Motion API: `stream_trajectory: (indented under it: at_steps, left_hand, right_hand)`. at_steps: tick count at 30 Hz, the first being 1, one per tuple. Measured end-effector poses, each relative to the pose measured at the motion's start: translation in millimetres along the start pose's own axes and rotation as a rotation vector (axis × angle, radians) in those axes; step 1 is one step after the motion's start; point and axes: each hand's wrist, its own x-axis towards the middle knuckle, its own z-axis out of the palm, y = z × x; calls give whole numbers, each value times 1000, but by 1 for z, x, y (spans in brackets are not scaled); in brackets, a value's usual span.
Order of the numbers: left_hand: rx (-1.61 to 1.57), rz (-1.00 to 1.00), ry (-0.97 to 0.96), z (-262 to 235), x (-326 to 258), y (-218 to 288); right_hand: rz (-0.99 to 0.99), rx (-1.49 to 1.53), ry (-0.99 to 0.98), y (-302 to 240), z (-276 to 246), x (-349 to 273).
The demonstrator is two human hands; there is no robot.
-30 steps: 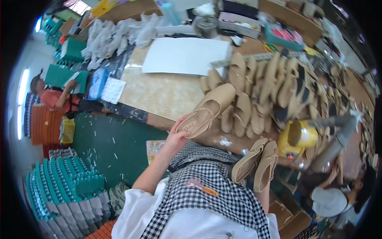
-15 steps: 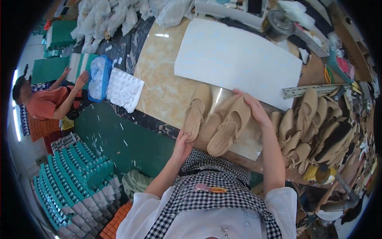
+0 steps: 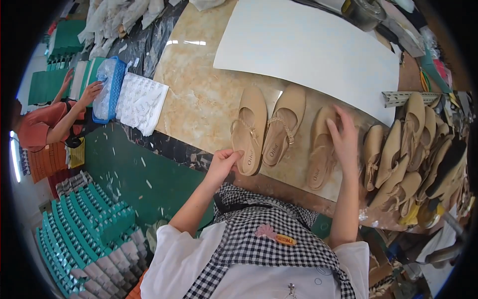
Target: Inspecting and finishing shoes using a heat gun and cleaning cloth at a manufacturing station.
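Note:
My left hand point(image 3: 225, 163) pinches the heel end of a beige closed-toe slingback shoe point(image 3: 253, 112), with a braided strap, toe pointing away from me. Close on its right lies a matching shoe point(image 3: 291, 107), toe also away, on the marbled tabletop. A third beige shoe point(image 3: 318, 162), slightly blurred, lies farther right. Over its toe and right side is my right hand point(image 3: 345, 135), thumb and fingers apart; whether the thumb touches the shoe I cannot tell.
A heap of similar beige shoes point(image 3: 393, 159) lies at the right. A large white sheet point(image 3: 308, 55) covers the table's far part. At left are white paper point(image 3: 142, 102), a blue basket point(image 3: 118, 82), stacked green boxes point(image 3: 89, 219) and a person in an orange-red shirt point(image 3: 45, 124).
My right hand has let go of the shoe it held and moved right, to the third shoe. Two shoes now sit side by side. The view has shifted, and my left hand keeps its shoe.

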Motion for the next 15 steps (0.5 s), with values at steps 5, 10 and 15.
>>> stream_trajectory:
  at_steps: [5,10,15]
  left_hand:
    - [-263,85,-166,-23,13,-23]
    - [-161,245,-147,-22,16,-4]
    - [783,869,123,-8,39,16]
  right_hand:
    - [-117,53,363,32,15,-84]
    - [77,-10,405,28,27,-148]
    - [90,-79,329,31,43,-107]
